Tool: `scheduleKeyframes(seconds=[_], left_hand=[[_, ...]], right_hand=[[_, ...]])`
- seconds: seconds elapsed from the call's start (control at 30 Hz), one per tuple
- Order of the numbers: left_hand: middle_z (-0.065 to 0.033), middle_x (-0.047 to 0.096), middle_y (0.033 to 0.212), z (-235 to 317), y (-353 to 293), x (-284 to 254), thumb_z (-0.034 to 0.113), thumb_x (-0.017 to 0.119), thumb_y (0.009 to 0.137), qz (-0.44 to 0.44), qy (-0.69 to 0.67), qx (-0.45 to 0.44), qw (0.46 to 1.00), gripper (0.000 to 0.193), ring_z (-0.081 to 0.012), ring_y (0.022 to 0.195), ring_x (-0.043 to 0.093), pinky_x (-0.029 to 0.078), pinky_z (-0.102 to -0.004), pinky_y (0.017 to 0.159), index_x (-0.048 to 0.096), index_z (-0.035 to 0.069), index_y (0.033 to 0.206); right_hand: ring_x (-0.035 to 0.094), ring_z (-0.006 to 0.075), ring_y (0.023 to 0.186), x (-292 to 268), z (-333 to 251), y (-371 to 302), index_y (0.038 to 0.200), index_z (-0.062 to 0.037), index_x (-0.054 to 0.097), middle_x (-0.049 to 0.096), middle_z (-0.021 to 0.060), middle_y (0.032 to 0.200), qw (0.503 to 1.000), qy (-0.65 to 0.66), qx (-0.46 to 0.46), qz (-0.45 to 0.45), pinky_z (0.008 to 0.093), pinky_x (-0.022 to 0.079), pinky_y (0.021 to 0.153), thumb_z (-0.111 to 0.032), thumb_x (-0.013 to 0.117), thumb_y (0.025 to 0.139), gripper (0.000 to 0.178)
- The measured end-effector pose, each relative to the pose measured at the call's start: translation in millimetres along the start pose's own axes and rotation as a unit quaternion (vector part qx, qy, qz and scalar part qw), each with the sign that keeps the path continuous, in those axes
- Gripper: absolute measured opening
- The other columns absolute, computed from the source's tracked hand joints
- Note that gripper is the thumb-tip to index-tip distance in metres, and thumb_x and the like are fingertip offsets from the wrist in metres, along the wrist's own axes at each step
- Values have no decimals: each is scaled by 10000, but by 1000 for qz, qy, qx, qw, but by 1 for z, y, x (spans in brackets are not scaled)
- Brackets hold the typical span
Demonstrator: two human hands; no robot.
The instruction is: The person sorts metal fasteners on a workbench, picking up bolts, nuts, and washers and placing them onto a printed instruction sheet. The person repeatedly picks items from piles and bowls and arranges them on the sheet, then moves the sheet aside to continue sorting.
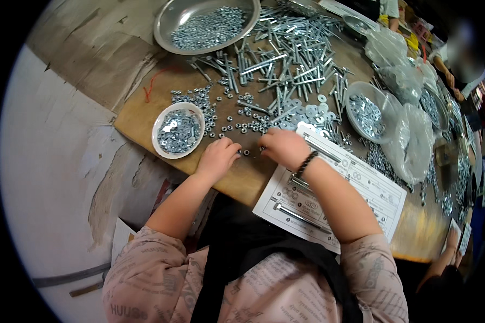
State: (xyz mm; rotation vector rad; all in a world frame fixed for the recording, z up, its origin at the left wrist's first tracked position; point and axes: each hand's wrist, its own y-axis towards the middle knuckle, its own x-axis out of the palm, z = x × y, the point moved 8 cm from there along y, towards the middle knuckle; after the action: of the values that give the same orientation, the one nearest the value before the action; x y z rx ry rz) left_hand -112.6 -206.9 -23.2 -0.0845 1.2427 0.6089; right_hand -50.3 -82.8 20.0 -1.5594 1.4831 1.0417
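My left hand (216, 160) is over the table's near edge, its thumb and fingers pinched on a small metal nut (239, 152). One loose nut (246, 153) lies just beside those fingertips. My right hand (286, 147), with a dark braided band (307, 163) at the wrist, is closed, fingertips down near the tabletop; what they grip is mostly hidden. Under my right forearm lies a printed sheet (372, 202) with pictures of hardware. Long bolts (302, 218) rest on it. Loose nuts (245, 128) are scattered just beyond both hands.
A white bowl of washers (155, 132) stands left of my left hand. Farther back are a metal basin of small parts (159, 32) and a heap of bolts (302, 59). Rightward are a clear tub of washers (385, 137), plastic bags (415, 142) and other people's hands (451, 239).
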Motion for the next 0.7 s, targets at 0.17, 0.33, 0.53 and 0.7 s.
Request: scheduleKeyframes(seconds=[0.17, 0.33, 0.53, 0.7], left_hand=[[-57, 532, 852, 9, -2, -6, 149, 666, 716, 38, 44, 27, 998, 216, -268, 847, 522, 413, -399, 739, 597, 97, 913], [-81, 540, 870, 2, -1, -1, 120, 660, 723, 38, 25, 11, 999, 213, -290, 847, 524, 415, -401, 741, 586, 76, 917], [-93, 552, 833, 62, 39, -20, 82, 659, 717, 48, -119, 51, 990, 178, -289, 835, 536, 422, -387, 745, 600, 54, 883], [-77, 572, 848, 121, 69, 3, 126, 650, 735, -12, -126, 184, 975, 172, -271, 825, 553, 427, -372, 729, 607, 74, 893]], right_hand=[[592, 275, 767, -74, 56, -100, 873, -84, 641, 587, 96, 810, 980, 107, 131, 109, 361, 472, 675, -118, 663, 728, 151], [586, 265, 772, -63, 93, -197, 871, -89, 653, 587, 83, 809, 954, 41, 290, 72, 364, 471, 673, -119, 662, 724, 151], [583, 290, 811, -39, 94, -227, 898, -91, 641, 592, 94, 858, 943, -2, 326, 69, 374, 477, 700, -146, 666, 725, 183], [584, 286, 779, -52, 81, -228, 954, -81, 622, 592, 94, 875, 936, 14, 329, 125, 373, 476, 675, -158, 682, 728, 246]])
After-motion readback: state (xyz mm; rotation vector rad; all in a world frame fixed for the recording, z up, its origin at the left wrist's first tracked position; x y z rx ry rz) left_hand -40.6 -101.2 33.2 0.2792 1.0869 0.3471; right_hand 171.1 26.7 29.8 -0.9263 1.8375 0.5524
